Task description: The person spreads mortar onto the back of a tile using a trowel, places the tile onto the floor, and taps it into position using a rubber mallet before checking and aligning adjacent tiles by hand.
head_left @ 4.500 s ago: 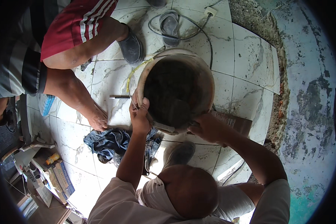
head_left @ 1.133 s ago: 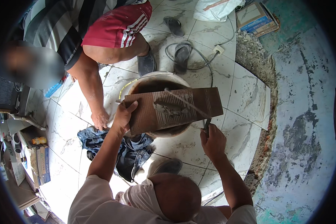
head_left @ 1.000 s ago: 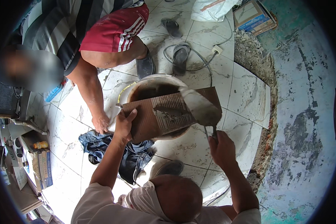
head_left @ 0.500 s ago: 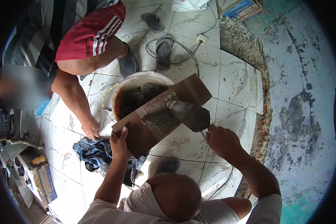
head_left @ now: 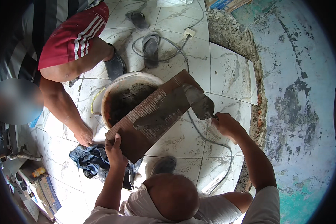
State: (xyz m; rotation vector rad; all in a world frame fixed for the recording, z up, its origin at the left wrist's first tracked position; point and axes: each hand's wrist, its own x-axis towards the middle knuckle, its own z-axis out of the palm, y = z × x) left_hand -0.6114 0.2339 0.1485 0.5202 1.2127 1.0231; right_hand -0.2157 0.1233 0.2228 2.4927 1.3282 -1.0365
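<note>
My left hand (head_left: pixel 115 152) grips the lower left end of a brown rectangular tile (head_left: pixel 138 143), which lies slanted above a round bucket (head_left: pixel 105 98) of dark grey mortar (head_left: pixel 127 97). Grey mortar is smeared over the middle of the tile's face. My right hand (head_left: pixel 226 126) is closed on the handle of a mortar-coated trowel (head_left: pixel 201 104), whose blade is at the tile's upper right part.
A co-worker's bare arm (head_left: pixel 59 104) reaches down left of the bucket, near crumpled dark clothing (head_left: pixel 85 158). Sandals (head_left: pixel 151 50), a cable with a socket (head_left: pixel 188 33) lie behind. Clutter (head_left: pixel 41 186) stands at left; broken floor edge (head_left: pixel 259 112) borders the scuffed wall (head_left: pixel 298 112).
From both hands at the bucket, my hands have come to hold tile and trowel over it. The tile has since turned to a steeper slant and its mortar patch has spread wider.
</note>
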